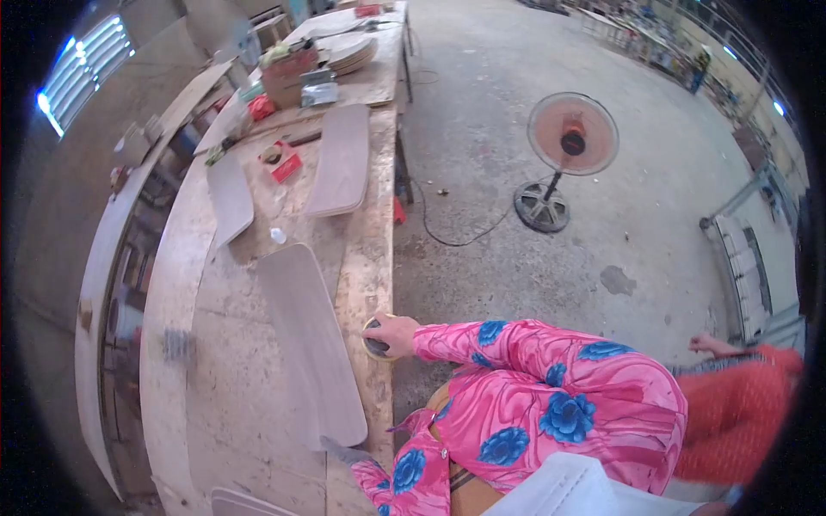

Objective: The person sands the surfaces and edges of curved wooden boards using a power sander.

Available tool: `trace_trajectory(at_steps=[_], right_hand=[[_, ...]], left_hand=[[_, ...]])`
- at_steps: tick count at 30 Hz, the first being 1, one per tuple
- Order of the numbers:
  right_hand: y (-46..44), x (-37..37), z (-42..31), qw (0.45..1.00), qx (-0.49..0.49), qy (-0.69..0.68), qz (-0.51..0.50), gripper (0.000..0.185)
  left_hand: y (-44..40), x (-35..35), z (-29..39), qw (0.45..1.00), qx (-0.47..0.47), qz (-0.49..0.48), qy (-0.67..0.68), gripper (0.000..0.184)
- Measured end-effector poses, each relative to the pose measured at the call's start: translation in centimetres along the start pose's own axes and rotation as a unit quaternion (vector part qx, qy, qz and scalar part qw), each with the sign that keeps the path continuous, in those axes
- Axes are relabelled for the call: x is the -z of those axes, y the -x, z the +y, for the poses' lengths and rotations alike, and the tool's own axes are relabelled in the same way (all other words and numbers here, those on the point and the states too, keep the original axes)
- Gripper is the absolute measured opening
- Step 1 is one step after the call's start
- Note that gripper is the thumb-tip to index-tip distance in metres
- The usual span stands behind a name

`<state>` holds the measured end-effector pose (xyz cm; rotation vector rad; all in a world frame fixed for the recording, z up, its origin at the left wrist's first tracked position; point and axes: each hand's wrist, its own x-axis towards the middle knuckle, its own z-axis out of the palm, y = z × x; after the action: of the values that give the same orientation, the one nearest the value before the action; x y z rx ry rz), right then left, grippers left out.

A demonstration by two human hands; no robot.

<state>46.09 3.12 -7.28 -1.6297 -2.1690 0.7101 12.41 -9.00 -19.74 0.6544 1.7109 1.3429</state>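
Observation:
My right hand [396, 335] is closed over a round, dark pad with a pale yellow rim [376, 347] at the table's right edge. The pad sits beside a long, rounded, greyish-brown wooden board [310, 331] lying on the worktable. At the board's near end, my left hand [342, 452] looks grey, perhaps gloved. Its fingers stretch out flat at the board's corner, partly blurred. Pink flowered sleeves cover both arms.
More shaped boards [342, 159] lie farther up the worktable [370, 275], near a red box [286, 168] and a small white bottle [277, 235]. A pedestal fan [572, 142] with a floor cable stands to the right. Another person in red [740, 413] is at lower right.

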Motion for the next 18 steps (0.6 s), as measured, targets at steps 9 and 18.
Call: trace_trajectory(at_steps=[9,18], right_hand=[[0.8,-0.8,0.2,0.996,-0.063,-0.042,0.041,0.056],[-0.3,-1.3,-0.9,0.996,-0.084,-0.006,0.026,0.055]], left_hand=[[-0.9,-1.9,0.2,0.997,-0.005,-0.027,-0.066,0.065],[-3.2,3.2,-6.4,0.933,-0.279,-0.017,-0.226,0.069]])
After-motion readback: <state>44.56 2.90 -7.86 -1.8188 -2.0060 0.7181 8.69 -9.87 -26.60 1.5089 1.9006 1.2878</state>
